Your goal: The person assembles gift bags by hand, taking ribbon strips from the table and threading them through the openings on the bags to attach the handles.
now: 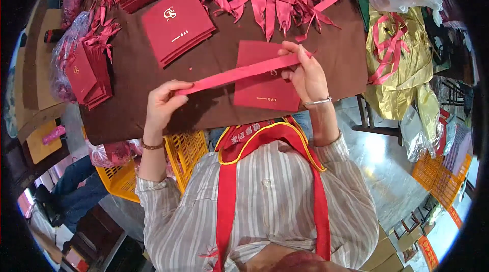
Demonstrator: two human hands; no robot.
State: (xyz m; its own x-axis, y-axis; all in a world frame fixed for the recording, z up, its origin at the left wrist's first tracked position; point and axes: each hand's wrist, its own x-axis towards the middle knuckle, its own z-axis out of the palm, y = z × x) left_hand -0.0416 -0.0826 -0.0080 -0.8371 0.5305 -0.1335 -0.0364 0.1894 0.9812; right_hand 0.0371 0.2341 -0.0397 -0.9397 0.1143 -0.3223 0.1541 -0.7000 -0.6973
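Observation:
A pinkish-red ribbon [239,72] is stretched between my two hands, slanting up to the right. My left hand [165,100] pinches its left end between thumb and fingers. Its right end is in the grip of my right hand [304,72], the fingertips pressed together near the end. Beneath the ribbon, flat on the brown-covered table [204,111], lies a dark red card or folder [254,94] with small gold print; the ribbon and my right hand hide part of it.
Stacks of similar red folders [178,25] lie at the far left, with another pile [89,78] at the left edge. A heap of loose ribbons [270,0] covers the far side. Gold wrapping [407,76] hangs at the right; a yellow crate [186,155] stands below the table at the left.

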